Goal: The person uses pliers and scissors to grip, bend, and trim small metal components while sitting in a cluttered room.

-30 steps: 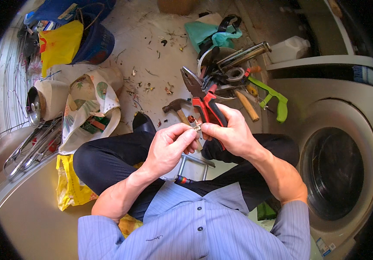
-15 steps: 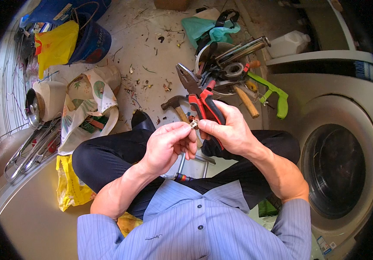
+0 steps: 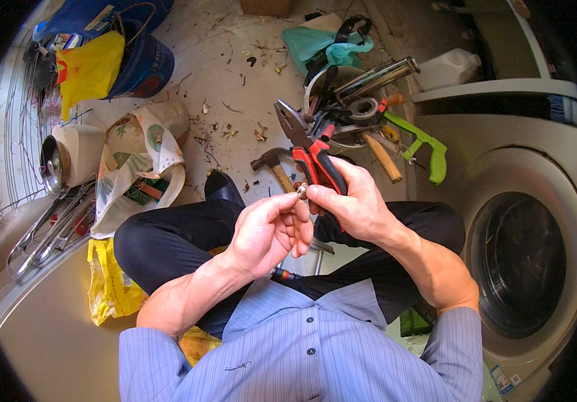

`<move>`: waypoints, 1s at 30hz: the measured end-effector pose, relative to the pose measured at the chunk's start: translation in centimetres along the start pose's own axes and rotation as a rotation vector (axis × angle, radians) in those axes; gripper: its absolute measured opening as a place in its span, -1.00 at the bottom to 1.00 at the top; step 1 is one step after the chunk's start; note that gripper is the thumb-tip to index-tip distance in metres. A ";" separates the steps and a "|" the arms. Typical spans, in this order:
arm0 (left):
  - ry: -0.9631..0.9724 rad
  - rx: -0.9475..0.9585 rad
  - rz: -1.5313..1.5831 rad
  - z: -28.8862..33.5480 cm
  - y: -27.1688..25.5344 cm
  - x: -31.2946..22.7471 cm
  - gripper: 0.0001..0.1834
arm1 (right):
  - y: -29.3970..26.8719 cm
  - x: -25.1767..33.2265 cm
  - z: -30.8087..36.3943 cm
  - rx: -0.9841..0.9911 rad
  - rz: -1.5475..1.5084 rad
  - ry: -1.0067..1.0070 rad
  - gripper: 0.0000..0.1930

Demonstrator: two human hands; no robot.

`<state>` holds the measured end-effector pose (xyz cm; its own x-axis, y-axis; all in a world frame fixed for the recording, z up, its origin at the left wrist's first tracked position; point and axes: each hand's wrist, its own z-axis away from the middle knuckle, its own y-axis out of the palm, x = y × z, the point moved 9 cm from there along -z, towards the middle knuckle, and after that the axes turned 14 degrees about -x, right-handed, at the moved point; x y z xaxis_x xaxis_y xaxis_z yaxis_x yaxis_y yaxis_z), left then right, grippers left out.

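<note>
The pale floor [image 3: 191, 40] around you is littered with small scraps [image 3: 260, 135], a silver machine [image 3: 489, 134] with a round dark door [image 3: 516, 264] stands to your right, and a hammer [image 3: 270, 159] lies just beyond your hands. The fingers of your left hand [image 3: 268, 231] and right hand [image 3: 357, 204] meet in a narrow pinch on a small metallic piece [image 3: 302, 191] above your folded legs [image 3: 168, 231]. Your right hand also wraps the pliers' [image 3: 312, 154] red-and-black handles.
</note>
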<state>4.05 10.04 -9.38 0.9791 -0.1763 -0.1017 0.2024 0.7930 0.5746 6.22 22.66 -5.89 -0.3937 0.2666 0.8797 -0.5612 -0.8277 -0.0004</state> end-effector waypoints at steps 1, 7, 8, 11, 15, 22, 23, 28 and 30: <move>0.004 -0.006 -0.007 0.1 0.1 -0.1 -0.58 | 0.0 0.1 0.0 -0.002 0.006 -0.010 -0.71; 0.006 -0.052 -0.046 0.2 0.4 -0.2 -0.56 | -0.2 0.3 -0.1 -0.040 0.032 -0.054 -0.73; 0.010 -0.044 -0.056 0.2 0.5 -0.2 -0.55 | -0.2 0.3 -0.1 -0.035 0.025 -0.055 -0.73; 0.045 -0.020 -0.086 0.2 0.6 -0.4 -0.56 | -0.2 0.3 0.0 -0.024 0.004 -0.061 -0.74; 0.142 -0.012 -0.183 0.4 0.9 -1.0 -0.59 | -0.4 0.0 -0.1 -0.028 -0.012 -0.042 -0.74; 0.295 -0.049 -0.377 0.3 0.5 -1.5 -0.64 | -0.5 0.5 0.0 -0.074 0.013 -0.086 -0.72; 0.317 -0.059 -0.406 0.4 0.7 -1.6 -0.64 | -0.5 0.4 -0.1 -0.068 0.028 -0.083 -0.71; 0.427 -0.093 -0.606 1.0 1.3 -2.4 -0.66 | -0.5 0.2 0.0 -0.050 -0.021 -0.058 -0.69; 0.434 -0.093 -0.633 1.1 1.5 -2.6 -0.66 | -0.6 0.0 0.0 -0.044 -0.027 -0.036 -0.68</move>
<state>1.82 11.05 -7.34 0.5928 -0.3832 -0.7084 0.7084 0.6665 0.2323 6.52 23.14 -5.88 -0.3518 0.2702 0.8962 -0.6032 -0.7976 0.0037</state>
